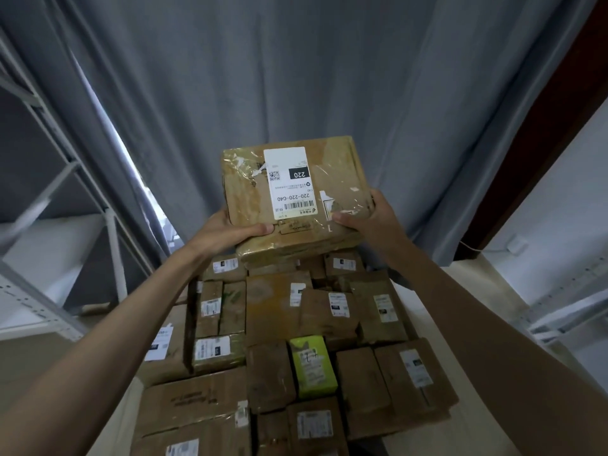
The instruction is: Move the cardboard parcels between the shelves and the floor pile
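Observation:
I hold a flat brown cardboard parcel [335, 179] with a white label reading 220 up in front of me, above the floor pile. My left hand [227, 233] grips its near left edge, thumb on top. My right hand [368, 215] grips its near right corner, thumb on top as well. Below lies the floor pile of several taped cardboard parcels [279, 340], most with white labels, among them a lime-green box [312, 365].
White metal shelving [42, 205] stands at the left, its boards bare where visible. Another white shelf rail [566, 297] shows at the right. A grey curtain [296, 77] hangs behind the pile. A dark door frame [543, 133] runs along the right.

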